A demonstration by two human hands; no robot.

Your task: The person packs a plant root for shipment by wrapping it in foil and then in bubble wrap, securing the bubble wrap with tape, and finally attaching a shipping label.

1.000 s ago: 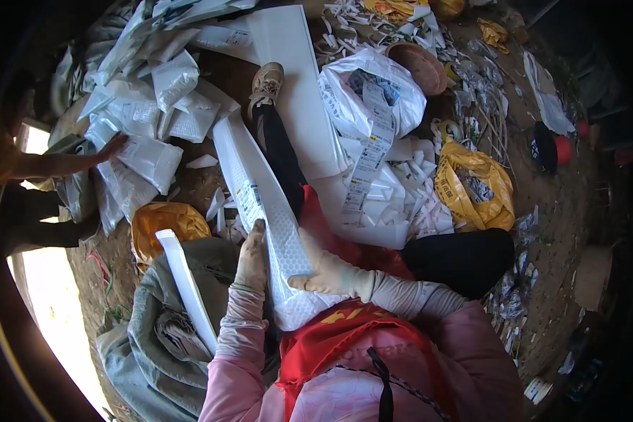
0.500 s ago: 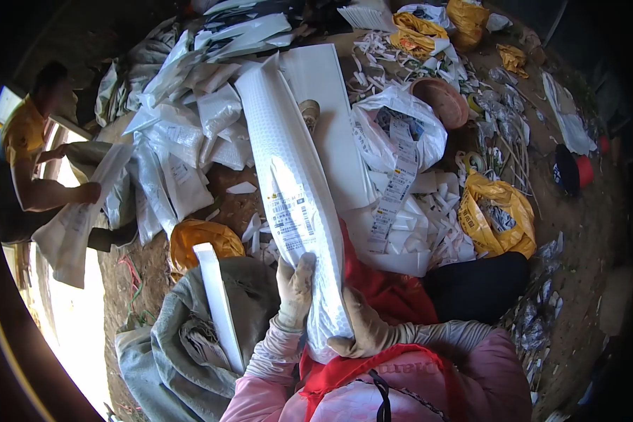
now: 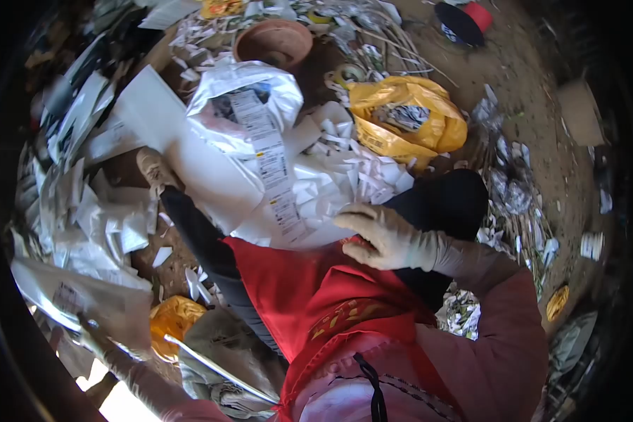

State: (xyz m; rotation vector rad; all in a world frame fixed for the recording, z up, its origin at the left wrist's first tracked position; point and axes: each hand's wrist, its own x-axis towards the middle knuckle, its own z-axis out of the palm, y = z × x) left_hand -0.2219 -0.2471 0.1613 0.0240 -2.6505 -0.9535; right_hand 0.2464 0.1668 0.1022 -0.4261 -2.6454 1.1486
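Observation:
At the lower left, my gloved left hand (image 3: 97,339) is stretched out to the side and grips the edge of a long package (image 3: 84,299) in clear wrap; its fingers are partly blurred. My gloved right hand (image 3: 380,238) is raised over my lap and the red apron (image 3: 288,288), with its fingers apart and nothing between them. Beyond that hand, a long strip of printed labels (image 3: 269,165) hangs from a white plastic bag (image 3: 218,105) and lies across white sheets.
A yellow bag (image 3: 429,130) stands beyond my right knee, and an orange bag (image 3: 172,320) lies near my left leg. A clay bowl (image 3: 273,43) is at the top. More wrapped packages (image 3: 112,218) lie on the left. Plastic scraps litter the right side.
The view has swung to the right. My left hand has carried the long package from in front of my body to the far left. My right hand has let go of it.

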